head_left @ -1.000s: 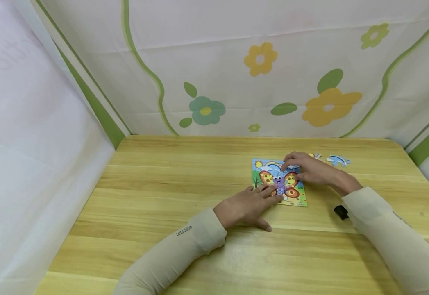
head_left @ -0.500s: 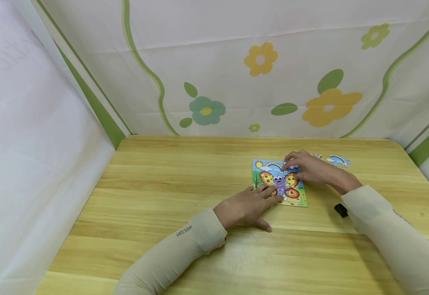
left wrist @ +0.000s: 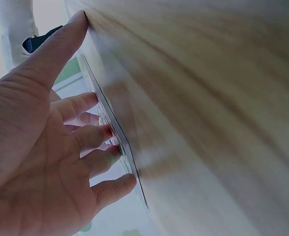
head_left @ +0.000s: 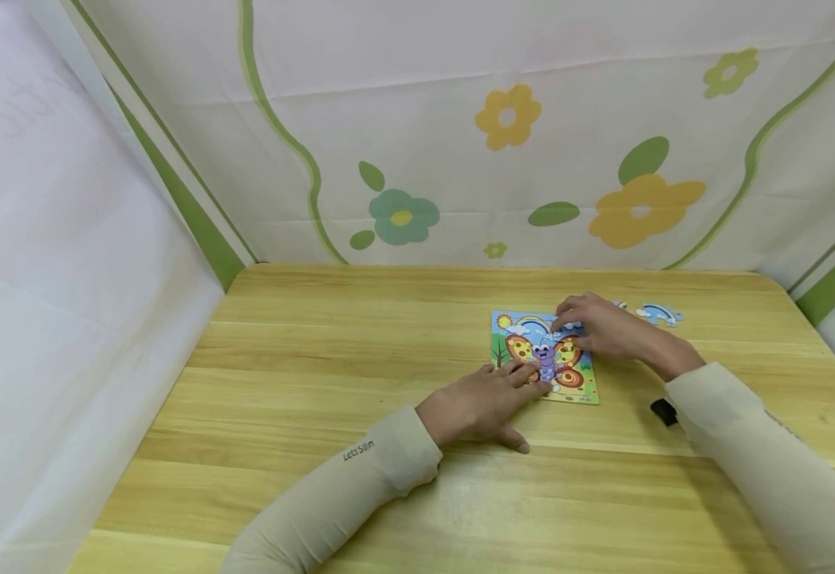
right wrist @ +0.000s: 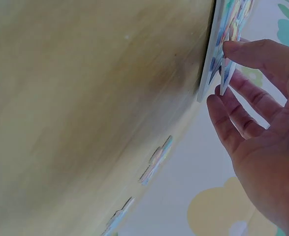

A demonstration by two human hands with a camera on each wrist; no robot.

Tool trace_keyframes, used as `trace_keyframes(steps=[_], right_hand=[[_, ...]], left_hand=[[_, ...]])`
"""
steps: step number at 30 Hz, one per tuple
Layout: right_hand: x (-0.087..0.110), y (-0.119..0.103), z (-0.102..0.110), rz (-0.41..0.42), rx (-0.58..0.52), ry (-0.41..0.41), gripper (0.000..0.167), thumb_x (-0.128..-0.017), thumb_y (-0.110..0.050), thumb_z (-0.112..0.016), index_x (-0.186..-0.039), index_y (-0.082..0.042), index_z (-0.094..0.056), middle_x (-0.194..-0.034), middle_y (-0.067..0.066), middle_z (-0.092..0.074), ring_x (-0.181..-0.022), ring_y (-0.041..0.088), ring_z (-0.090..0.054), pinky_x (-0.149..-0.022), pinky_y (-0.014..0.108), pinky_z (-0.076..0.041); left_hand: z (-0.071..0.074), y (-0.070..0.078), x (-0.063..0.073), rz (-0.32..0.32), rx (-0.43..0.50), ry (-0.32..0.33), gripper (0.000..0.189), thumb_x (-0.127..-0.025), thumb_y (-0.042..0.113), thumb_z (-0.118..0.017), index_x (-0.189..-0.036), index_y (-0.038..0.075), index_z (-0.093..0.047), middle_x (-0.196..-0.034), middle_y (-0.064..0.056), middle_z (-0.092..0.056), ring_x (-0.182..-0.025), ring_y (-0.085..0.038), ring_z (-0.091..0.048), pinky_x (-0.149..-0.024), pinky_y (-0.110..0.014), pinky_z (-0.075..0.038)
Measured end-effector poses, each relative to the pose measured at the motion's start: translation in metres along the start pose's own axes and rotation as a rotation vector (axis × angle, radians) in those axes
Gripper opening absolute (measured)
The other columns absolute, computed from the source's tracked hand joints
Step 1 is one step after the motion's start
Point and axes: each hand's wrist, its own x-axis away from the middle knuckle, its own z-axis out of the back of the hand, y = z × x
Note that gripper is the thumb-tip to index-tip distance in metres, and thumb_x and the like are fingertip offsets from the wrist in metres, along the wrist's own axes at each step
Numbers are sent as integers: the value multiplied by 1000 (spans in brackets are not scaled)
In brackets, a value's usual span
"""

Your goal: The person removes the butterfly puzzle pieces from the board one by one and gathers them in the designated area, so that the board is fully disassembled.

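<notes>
A square butterfly jigsaw puzzle (head_left: 542,348) in a tray lies on the wooden table. My left hand (head_left: 485,399) rests its straight, spread fingertips on the puzzle's lower left part, its thumb held apart over the table. At the upper right corner, my right hand (head_left: 604,327) pinches a puzzle piece (right wrist: 226,76) between thumb and fingers. In the right wrist view that piece stands slightly tilted off the board, its lower edge out from the surface. From the head view the fingers hide most of it.
Two loose puzzle pieces lie right of the board: a rainbow piece (head_left: 659,313) and another piece (head_left: 620,304) partly hidden behind my right hand. A small black object (head_left: 664,412) shows beside the right sleeve. A flower-printed curtain (head_left: 460,159) hangs behind the table.
My right hand has shifted very slightly at the corner and now covers more of the nearer loose piece. The left hand stays in place on the puzzle.
</notes>
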Motion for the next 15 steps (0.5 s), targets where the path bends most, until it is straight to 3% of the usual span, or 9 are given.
trace_keyframes(steps=[10, 15], right_hand=[[13, 4, 4, -84, -59, 38, 38, -92, 1, -74, -129, -5, -73, -134, 20, -69, -130, 48, -57, -111, 70, -41], [25, 12, 12, -141, -63, 68, 45, -91, 0, -76, -135, 1, -67, -136, 24, -66, -126, 47, -60, -104, 65, -49]], left_hand=[[0, 1, 3, 1, 16, 15, 92, -95, 62, -66, -169, 32, -21, -178, 1, -11, -165, -21, -11, -132, -48, -24], [0, 1, 3, 1, 31, 16, 92, -95, 61, -67, -169, 32, -20, -178, 1, -10, -165, -21, -10, -133, -47, -22]])
